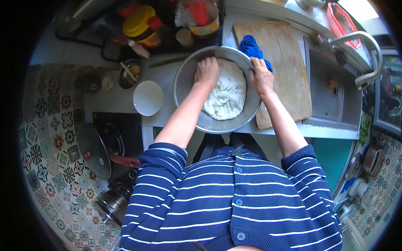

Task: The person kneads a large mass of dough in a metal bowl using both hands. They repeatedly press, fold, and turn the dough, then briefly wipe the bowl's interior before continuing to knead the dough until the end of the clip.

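A wide metal bowl [216, 127] sits near the counter's front edge, holding a broad, flattened mass of white dough [230, 91] with a creased surface. Inside the bowl, my left hand [207, 71] rests against the dough's upper left edge with its fingers bent; the fingertips are hidden, so whether they pinch any dough is unclear. My right hand [262, 74] grips the bowl's right rim, fingers over the outside. Just beyond that hand, a bunched blue cloth [250, 46] lies on a wooden cutting board [287, 75].
To the left stand a white bowl [148, 98] and a small metal bowl [124, 82]. A yellow-lidded jar [138, 23] is at the back. A sink [329, 94] with a curved faucet [377, 59] is on the right. A lidded pan [95, 150] stands on the stove at left.
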The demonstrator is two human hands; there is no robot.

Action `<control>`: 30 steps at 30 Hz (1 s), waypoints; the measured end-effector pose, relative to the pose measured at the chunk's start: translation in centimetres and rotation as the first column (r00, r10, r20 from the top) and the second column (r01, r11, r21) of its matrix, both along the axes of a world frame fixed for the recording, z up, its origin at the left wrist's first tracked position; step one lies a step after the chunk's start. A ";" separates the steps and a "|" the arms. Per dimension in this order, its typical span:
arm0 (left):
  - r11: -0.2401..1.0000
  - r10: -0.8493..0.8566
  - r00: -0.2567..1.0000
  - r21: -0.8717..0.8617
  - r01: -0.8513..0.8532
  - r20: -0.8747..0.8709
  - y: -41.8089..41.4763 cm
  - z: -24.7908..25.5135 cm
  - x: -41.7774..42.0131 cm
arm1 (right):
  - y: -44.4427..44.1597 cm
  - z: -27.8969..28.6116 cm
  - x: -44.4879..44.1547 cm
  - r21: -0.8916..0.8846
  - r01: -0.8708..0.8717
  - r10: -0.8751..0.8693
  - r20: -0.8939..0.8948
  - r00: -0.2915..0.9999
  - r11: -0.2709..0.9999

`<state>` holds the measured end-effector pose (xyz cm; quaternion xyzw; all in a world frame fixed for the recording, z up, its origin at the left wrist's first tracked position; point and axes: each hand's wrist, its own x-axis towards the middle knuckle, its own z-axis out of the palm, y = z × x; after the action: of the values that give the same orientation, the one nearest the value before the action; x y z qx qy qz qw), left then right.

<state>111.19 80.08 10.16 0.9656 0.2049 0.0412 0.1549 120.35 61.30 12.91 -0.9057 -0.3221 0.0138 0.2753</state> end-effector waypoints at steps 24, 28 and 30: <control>0.793 -0.575 0.818 -0.243 0.559 0.006 -3.6 8.8 -13.3 | 0.1 -1.1 0.2 0.045 0.000 0.004 -0.079 0.997 0.999; 0.915 -0.391 0.894 -0.197 0.352 -0.219 -3.6 9.7 -9.2 | 0.2 -1.2 0.2 0.053 0.009 -0.005 -0.076 0.997 0.999; 0.900 -0.407 0.866 0.033 0.435 -0.290 -4.4 8.8 -6.7 | 0.5 -0.6 0.2 0.011 0.024 -0.022 -0.126 0.992 1.000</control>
<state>104.46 75.73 18.95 0.9894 0.0066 -0.1186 0.0830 120.50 61.81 12.27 -0.9049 -0.2938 0.0657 0.3008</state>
